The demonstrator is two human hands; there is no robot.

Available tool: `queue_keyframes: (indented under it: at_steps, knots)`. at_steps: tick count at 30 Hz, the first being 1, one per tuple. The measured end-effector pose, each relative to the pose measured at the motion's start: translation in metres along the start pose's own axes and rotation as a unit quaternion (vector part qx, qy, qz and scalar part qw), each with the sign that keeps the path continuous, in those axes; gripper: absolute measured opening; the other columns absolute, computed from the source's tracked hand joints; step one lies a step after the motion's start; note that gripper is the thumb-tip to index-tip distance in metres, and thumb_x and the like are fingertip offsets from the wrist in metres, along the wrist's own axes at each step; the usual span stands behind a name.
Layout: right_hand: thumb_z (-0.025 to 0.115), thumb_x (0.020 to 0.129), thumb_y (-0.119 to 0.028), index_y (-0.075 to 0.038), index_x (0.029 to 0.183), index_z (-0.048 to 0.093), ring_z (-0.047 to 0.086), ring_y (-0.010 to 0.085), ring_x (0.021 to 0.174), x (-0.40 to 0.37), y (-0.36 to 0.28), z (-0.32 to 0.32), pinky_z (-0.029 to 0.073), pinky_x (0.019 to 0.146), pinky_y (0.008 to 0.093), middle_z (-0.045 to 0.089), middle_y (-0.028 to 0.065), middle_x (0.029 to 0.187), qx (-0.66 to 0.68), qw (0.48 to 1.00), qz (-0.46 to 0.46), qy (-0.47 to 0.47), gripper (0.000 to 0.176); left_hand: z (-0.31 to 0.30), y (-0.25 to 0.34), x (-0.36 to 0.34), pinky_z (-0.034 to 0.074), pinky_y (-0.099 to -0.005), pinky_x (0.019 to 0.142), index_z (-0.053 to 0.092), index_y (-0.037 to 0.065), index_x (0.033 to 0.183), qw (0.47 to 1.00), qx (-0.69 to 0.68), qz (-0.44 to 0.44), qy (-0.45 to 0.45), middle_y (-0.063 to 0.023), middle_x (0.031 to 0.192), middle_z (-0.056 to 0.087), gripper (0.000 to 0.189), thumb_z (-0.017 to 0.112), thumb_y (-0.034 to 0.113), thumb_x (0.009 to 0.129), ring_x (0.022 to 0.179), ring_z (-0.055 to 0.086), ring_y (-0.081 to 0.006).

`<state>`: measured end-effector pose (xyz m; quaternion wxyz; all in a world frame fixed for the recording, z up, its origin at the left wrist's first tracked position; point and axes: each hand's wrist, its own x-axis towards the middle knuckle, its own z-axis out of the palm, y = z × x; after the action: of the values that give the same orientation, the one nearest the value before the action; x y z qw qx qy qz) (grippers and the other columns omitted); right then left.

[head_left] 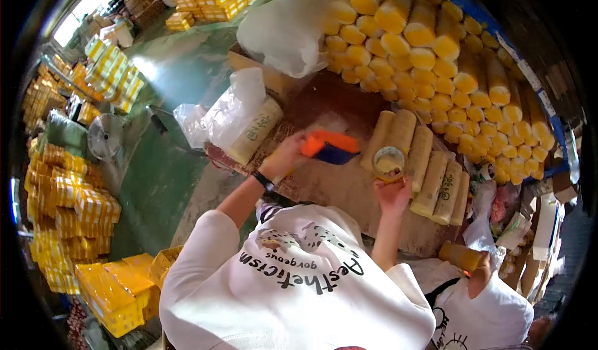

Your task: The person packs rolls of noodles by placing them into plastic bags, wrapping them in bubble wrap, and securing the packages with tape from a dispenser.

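My left hand (288,155), with a dark band on its wrist, is closed on a flat orange and dark blue thing (331,147) over the work table (339,194); its kind I cannot tell. My right hand (393,194) grips the near side of a cream-coloured roll (390,160), whose round end with a pale rim faces up. Right beside that roll lie several cream paper-wrapped rolls (430,185) side by side, some with green printing. The fingers of my right hand are partly hidden by the roll.
Behind the table rises a tall stack of yellow rolls (423,57) in a blue frame. At the left are a printed pack (252,129) under clear plastic and a white bag (280,35). A co-worker (486,306) at the lower right holds an amber roll (461,256). Yellow cartons (118,291) stand lower left.
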<state>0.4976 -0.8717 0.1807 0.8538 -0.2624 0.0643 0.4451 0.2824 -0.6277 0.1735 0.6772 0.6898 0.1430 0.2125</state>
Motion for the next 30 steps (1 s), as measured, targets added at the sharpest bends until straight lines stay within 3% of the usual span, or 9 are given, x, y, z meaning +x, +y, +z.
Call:
queue_keyframes:
  at_steps: [3, 6, 8, 11, 12, 18, 23, 28, 30]
  knots:
    - [0.05, 0.091, -0.034, -0.012, 0.103, 0.054, 0.051, 0.0207, 0.081, 0.014, 0.001, 0.026, 0.043, 0.067, 0.0385, 0.057, 0.0023, 0.095, 0.011, 0.999, 0.019, -0.046, 0.025, -0.033, 0.045, -0.017, 0.041, -0.036, 0.098, 0.037, 0.004, 0.134, 0.897, -0.441, 0.03, -0.021, -0.0074, 0.123, 0.053, 0.05, 0.049, 0.03, 0.092, 0.113, 0.052, -0.0202]
    - [0.052, 0.091, -0.034, -0.014, 0.111, 0.055, 0.058, 0.0216, 0.087, 0.044, 0.033, 0.034, 0.047, 0.075, 0.0442, 0.06, 0.0037, 0.1, 0.008, 0.995, 0.095, -0.02, 0.029, -0.052, 0.041, -0.045, 0.04, -0.0383, 0.101, 0.04, 0.005, 0.133, 0.972, 0.065, 0.163, 0.156, -0.0074, 0.125, 0.053, 0.052, 0.041, 0.04, 0.095, 0.117, 0.051, -0.022]
    - [0.053, 0.09, -0.037, -0.015, 0.119, 0.054, 0.059, 0.0222, 0.098, 0.028, 0.059, 0.065, 0.048, 0.085, 0.0464, 0.062, 0.0042, 0.104, -0.129, 0.971, 0.146, -0.14, 0.036, -0.05, 0.064, -0.057, 0.039, -0.0408, 0.102, 0.042, 0.006, 0.132, 0.888, -0.448, 0.048, 0.092, -0.0086, 0.128, 0.053, 0.053, 0.043, 0.044, 0.095, 0.12, 0.049, -0.0223]
    - [0.052, 0.091, -0.045, -0.011, 0.133, 0.044, 0.055, 0.0241, 0.112, 0.031, 0.129, 0.063, 0.049, 0.091, 0.0441, 0.055, 0.0078, 0.125, -0.229, 0.939, 0.184, -0.179, 0.054, -0.039, 0.05, -0.079, 0.039, -0.041, 0.101, 0.046, 0.008, 0.13, 0.895, -0.421, -0.04, 0.141, -0.0083, 0.128, 0.054, 0.057, 0.044, 0.051, 0.093, 0.118, 0.051, -0.0219]
    - [0.051, 0.091, -0.047, -0.008, 0.131, 0.045, 0.054, 0.0233, 0.113, 0.017, 0.138, 0.076, 0.048, 0.093, 0.0429, 0.053, 0.0081, 0.129, -0.194, 0.909, 0.314, -0.191, 0.057, -0.043, 0.03, -0.083, 0.041, -0.0406, 0.1, 0.047, 0.008, 0.128, 0.876, -0.462, -0.065, 0.117, -0.0074, 0.126, 0.055, 0.058, 0.043, 0.054, 0.092, 0.116, 0.052, -0.0212]
    - [0.039, 0.089, -0.061, -0.008, 0.134, 0.043, 0.06, 0.0236, 0.105, 0.012, 0.177, 0.033, 0.053, 0.085, 0.0456, 0.059, 0.0103, 0.12, -0.199, 0.854, 0.438, -0.2, 0.069, -0.047, 0.056, -0.105, 0.049, -0.0276, 0.08, 0.047, 0.01, 0.122, 0.941, -0.283, -0.125, 0.134, -0.0046, 0.116, 0.058, 0.044, 0.039, 0.045, 0.098, 0.103, 0.057, -0.0139]
    - [0.067, 0.083, -0.023, -0.006, 0.123, 0.05, 0.057, 0.019, 0.106, -0.019, 0.162, 0.087, 0.047, 0.089, 0.0326, 0.059, 0.0045, 0.114, -0.337, 0.87, 0.315, -0.172, 0.046, -0.018, 0.057, -0.105, 0.047, -0.0255, 0.081, 0.04, 0.011, 0.129, 0.902, -0.288, -0.094, 0.307, -0.0035, 0.119, 0.055, 0.045, 0.047, 0.04, 0.096, 0.103, 0.055, -0.0127]
    - [0.075, 0.077, -0.032, -0.005, 0.129, 0.044, 0.055, 0.0187, 0.107, -0.019, 0.164, 0.105, 0.045, 0.09, 0.0332, 0.055, 0.0099, 0.122, -0.606, 0.735, -0.025, -0.304, 0.066, 0.028, 0.033, -0.099, 0.047, -0.0267, 0.083, 0.043, 0.007, 0.127, 0.907, -0.29, -0.056, 0.299, -0.0018, 0.115, 0.056, 0.045, 0.057, 0.032, 0.093, 0.1, 0.055, -0.0118]
    - [0.07, 0.081, -0.036, -0.005, 0.132, 0.042, 0.055, 0.0208, 0.108, -0.003, 0.177, 0.071, 0.043, 0.093, 0.0338, 0.054, 0.0086, 0.124, -0.571, 0.783, 0.023, -0.245, 0.066, 0.032, 0.021, -0.097, 0.048, -0.027, 0.083, 0.047, 0.009, 0.127, 0.884, -0.355, -0.058, 0.298, -0.0005, 0.113, 0.058, 0.045, 0.054, 0.038, 0.094, 0.098, 0.057, -0.0116]
